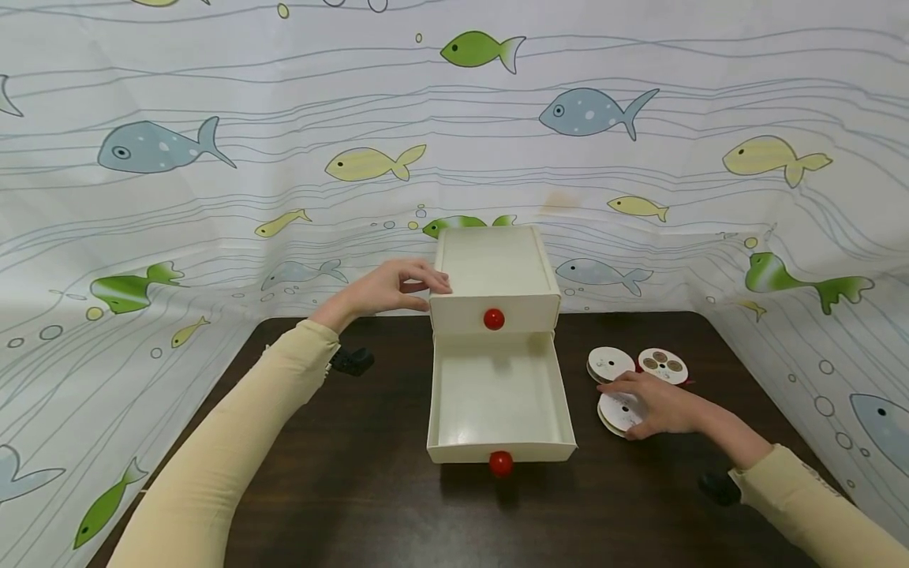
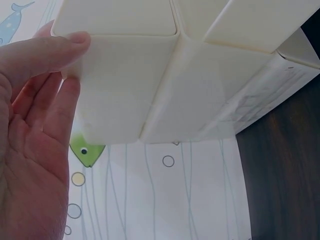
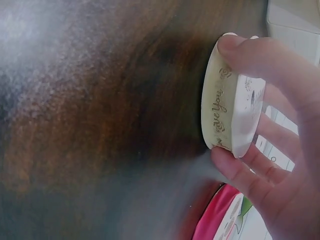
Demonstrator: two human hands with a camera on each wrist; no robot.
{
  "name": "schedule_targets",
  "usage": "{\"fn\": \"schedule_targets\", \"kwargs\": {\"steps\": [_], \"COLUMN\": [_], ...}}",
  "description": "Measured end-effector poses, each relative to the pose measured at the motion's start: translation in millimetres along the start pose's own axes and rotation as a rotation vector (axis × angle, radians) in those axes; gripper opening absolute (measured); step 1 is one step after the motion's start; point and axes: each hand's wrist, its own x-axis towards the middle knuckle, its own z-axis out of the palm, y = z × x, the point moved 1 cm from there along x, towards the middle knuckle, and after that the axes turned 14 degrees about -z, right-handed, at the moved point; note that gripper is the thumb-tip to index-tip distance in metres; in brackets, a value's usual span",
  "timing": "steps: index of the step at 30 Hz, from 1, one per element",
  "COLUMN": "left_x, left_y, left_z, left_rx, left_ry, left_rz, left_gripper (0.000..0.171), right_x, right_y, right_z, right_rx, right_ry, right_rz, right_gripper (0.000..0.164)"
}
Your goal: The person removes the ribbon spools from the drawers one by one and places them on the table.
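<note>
A white drawer box [image 1: 497,260] with two drawers stands mid-table. Its lower drawer [image 1: 500,394] is pulled out with nothing inside; the upper one is closed. Each drawer front carries a red knob [image 1: 500,464]. My left hand [image 1: 387,285] holds the box's upper left front corner, thumb and fingers on different faces in the left wrist view. On the right, my right hand [image 1: 660,406] grips a ribbon spool [image 1: 623,412] by its edges. Cream ribbon [image 3: 218,102] with printed lettering shows on that spool in the right wrist view.
Behind the gripped spool lie a second white spool [image 1: 611,363] and one with brown circles [image 1: 663,365]. Red ribbon [image 3: 216,212] shows on a nearby spool in the right wrist view. Fish-patterned sheeting [image 1: 355,95] surrounds the dark table [image 1: 341,473] at back and sides.
</note>
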Motion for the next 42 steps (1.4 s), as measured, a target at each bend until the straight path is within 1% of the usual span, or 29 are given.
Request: {"fn": "schedule_targets", "kwargs": {"steps": [13, 19, 29, 37, 42], "left_x": [0.6, 0.5, 0.3, -1.1, -1.4], "left_y": [-1.0, -1.5, 0.3, 2.0, 2.4], "left_z": [0.2, 1.0, 1.0, 1.2, 1.2], "left_rx": [0.007, -0.012, 0.001, 0.005, 0.002], "left_ry": [0.003, -0.005, 0.007, 0.01, 0.012], "left_rz": [-0.009, -0.003, 0.002, -0.008, -0.008], "left_gripper": [0.031, 0.031, 0.03, 0.03, 0.031], "right_x": [-1.3, -2.1, -3.0, -4.0, -3.2], "right_y": [0.4, -0.1, 2.2, 1.1, -0.1], "right_z": [4.3, 4.4, 5.5, 5.0, 3.9], "right_rx": [0.02, 0.038, 0.04, 0.034, 0.053], "right_ry": [0.023, 0.021, 0.024, 0.03, 0.022], "right_rz": [0.006, 0.023, 0.024, 0.028, 0.046], "right_gripper": [0.074, 0.076, 0.08, 0.08, 0.079]}}
